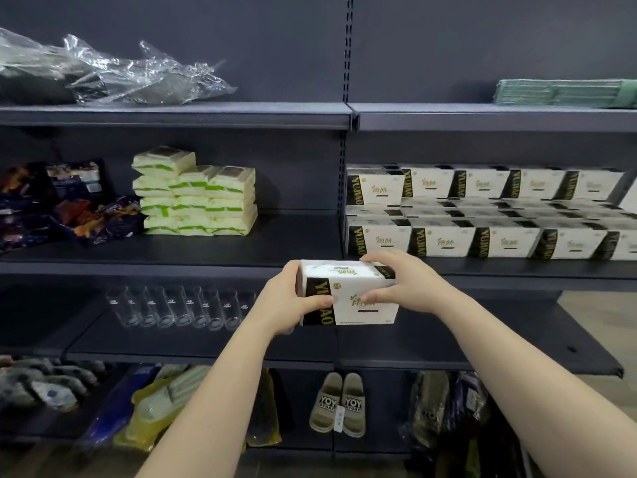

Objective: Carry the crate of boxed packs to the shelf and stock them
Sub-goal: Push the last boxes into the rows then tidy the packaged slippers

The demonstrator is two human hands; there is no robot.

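- Head view: near the centre, the left hand (293,301) and the right hand (405,288) are both clamped on one boxed pack (358,294). It is held in the air, just in front of the middle shelf (293,243).
- At 3 o'clock, matching stocked packs (482,215) sit on that shelf in two tiers. No crate is in view.
- Likely risk: sliding the pack in carelessly could nudge the front row or topple the upper tier. Letting go with one hand too early could drop it.
- Writing: gold "YUJIAO" on a black band on the held and stocked packs. The slippers (339,405) at 6 o'clock read "YOY STORY".
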